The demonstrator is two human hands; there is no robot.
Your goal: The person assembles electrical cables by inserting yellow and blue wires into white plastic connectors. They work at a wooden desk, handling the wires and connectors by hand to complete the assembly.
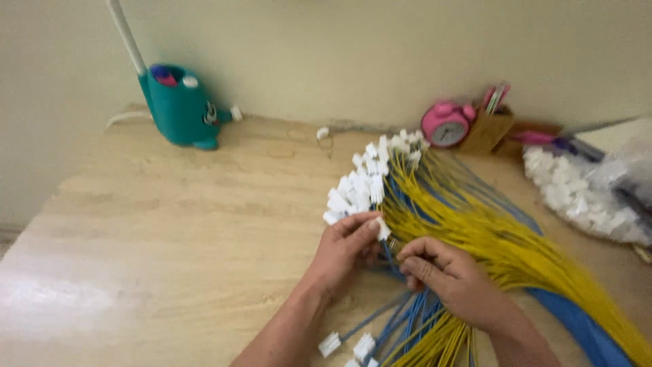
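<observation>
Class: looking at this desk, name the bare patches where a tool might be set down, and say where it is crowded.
Free: the wooden desk, from the teal holder to the near left edge. Crowded: the right half, with yellow and blue wires, white connectors, a bag of connectors, pink clock and both hands.

Table [170, 224]: pale wood-grain top, smooth, faint sheen at near left.
Wires [489, 238]: yellow and blue plastic insulation, smooth, slightly glossy.
Connectors [360, 183]: white plastic, matt.
Bag of connectors [584, 194]: clear glossy film over white plastic pieces.
Lamp base [180, 105]: teal plastic, smooth.
Clock [446, 124]: pink plastic, shiny.
Holder [490, 132]: brown, cardboard-like, matt.
Wall [380, 54]: plain, matt.
</observation>
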